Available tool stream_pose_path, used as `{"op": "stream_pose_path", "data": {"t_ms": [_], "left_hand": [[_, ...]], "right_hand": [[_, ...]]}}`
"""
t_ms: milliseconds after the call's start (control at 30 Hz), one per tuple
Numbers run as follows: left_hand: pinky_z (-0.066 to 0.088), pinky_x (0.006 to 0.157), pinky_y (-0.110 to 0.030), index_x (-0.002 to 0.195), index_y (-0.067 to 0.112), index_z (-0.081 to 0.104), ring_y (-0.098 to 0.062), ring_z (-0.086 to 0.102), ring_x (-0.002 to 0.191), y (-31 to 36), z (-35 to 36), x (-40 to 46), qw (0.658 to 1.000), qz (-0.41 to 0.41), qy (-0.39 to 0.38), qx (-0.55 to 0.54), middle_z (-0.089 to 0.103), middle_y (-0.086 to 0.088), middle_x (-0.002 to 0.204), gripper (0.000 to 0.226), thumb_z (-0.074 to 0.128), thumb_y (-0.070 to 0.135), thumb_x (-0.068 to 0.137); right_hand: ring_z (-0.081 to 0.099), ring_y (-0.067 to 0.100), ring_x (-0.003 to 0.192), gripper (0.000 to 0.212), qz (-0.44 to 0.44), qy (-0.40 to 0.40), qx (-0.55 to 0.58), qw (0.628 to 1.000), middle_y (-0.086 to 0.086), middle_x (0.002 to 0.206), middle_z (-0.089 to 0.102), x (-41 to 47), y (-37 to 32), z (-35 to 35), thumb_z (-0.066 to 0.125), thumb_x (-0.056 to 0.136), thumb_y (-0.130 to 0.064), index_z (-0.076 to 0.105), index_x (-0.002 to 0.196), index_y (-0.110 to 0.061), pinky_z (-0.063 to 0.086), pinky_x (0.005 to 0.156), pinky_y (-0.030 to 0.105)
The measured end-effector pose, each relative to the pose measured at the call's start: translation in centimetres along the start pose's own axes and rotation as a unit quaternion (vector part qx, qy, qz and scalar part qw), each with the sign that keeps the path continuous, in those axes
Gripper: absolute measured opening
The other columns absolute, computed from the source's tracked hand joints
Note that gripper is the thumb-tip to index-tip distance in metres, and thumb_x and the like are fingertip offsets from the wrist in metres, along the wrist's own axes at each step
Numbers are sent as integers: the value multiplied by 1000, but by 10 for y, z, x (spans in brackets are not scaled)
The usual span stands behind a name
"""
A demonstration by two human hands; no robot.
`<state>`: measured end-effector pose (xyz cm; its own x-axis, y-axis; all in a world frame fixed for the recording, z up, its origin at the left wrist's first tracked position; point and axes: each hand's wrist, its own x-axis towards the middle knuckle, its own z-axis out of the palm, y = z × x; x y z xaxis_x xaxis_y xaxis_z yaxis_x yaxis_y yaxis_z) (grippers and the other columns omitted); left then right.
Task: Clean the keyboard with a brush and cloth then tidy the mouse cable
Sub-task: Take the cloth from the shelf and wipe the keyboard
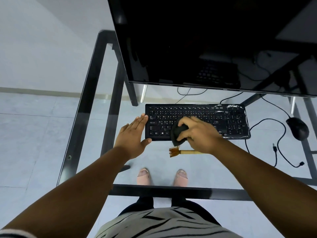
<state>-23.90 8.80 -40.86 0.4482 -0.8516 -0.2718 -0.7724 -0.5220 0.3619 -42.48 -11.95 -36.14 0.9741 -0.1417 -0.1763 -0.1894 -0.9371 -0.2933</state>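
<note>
- Right hand (197,134) clenched on cloth (178,134) over keyboard (197,121) at 12 o'clock on glass surface (154,160); left hand (133,134) flat, released, bracing keyboard's 9 o'clock edge.
- Risk: forearm nudging brush (181,152) at 6 o'clock; hard wipe sliding keyboard toward mouse cable (281,141) at 3 o'clock.

A right hand (197,133) presses a dark cloth (178,134) onto a black keyboard (231,121) on the glass worktop (214,169); the flat left hand (133,134) steadies its edge, with a brush (181,152) just beside it.

keyboard (197,121) key legends readable: Q W E R, A S D, Z X, Caps Lock, Ctrl; rest too blurred.
</note>
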Motion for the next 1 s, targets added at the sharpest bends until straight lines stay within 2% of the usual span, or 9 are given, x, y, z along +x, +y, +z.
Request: {"op": "stream_pose_path", "data": {"t_ms": [67,167,333,433,533,667,767,867,1000], "left_hand": [[13,119,-38,154,25,-1,-13,5,148,2,1,0,1000,-4,1,-1,0,9,162,81,47,49,94],[12,119,-38,154,25,0,-13,6,148,4,2,0,1000,-10,7,0,1,8,162,80,48,47,94],[8,119,-36,153,26,-5,-12,3,148,6,2,-1,1000,-20,2,5,-2,9,162,80,46,47,95],[9,119,-37,154,26,-4,-12,3,148,7,1,-1,1000,-23,2,3,-2,9,161,81,47,47,95],[12,119,-39,154,26,-2,-13,5,148,7,0,-2,1000,-26,8,0,-1,9,161,82,50,45,94],[10,120,-40,154,24,-1,-13,2,149,14,2,-3,999,-37,9,-17,-2,8,162,82,52,40,93],[10,120,-40,154,20,3,-15,2,149,21,6,-5,998,-42,30,-21,-2,5,162,79,53,33,93],[10,120,-39,154,18,8,-15,3,149,29,13,-11,998,-33,55,-13,0,3,162,72,48,26,94],[14,120,-40,154,19,10,-15,6,148,39,22,-16,996,-29,88,-8,5,2,162,66,41,19,95]], "right_hand": [[50,21,101,32,22,-2,-10,1000,-10,118,51,-12,15,-5,63,83,-9,74,87,-39,47,60,30],[49,20,99,31,39,1,-15,999,-10,116,52,-22,24,-10,64,82,-9,75,86,-37,53,61,36],[44,19,102,33,2,8,-8,1000,-10,119,49,5,-9,-4,63,87,-12,74,97,-41,46,62,31],[41,18,103,33,-17,3,-21,1000,-12,120,47,20,-21,0,64,87,-9,74,96,-39,43,59,30],[41,16,102,33,-17,-9,-33,999,-14,120,45,11,-6,-1,62,86,-9,73,94,-40,41,60,29],[44,18,99,32,22,-3,-41,999,-13,116,48,-23,33,-11,63,84,-8,74,85,-38,48,59,31],[45,18,98,32,26,-5,-37,999,-11,115,50,-33,43,-18,64,84,-8,75,85,-38,49,60,32],[46,20,99,33,7,3,-22,1000,-9,118,52,-27,30,-14,64,86,-9,75,94,-39,49,64,33],[48,21,99,33,-17,0,-26,1000,-9,118,52,-27,27,-4,66,84,-9,75,93,-39,48,59,32]]}}
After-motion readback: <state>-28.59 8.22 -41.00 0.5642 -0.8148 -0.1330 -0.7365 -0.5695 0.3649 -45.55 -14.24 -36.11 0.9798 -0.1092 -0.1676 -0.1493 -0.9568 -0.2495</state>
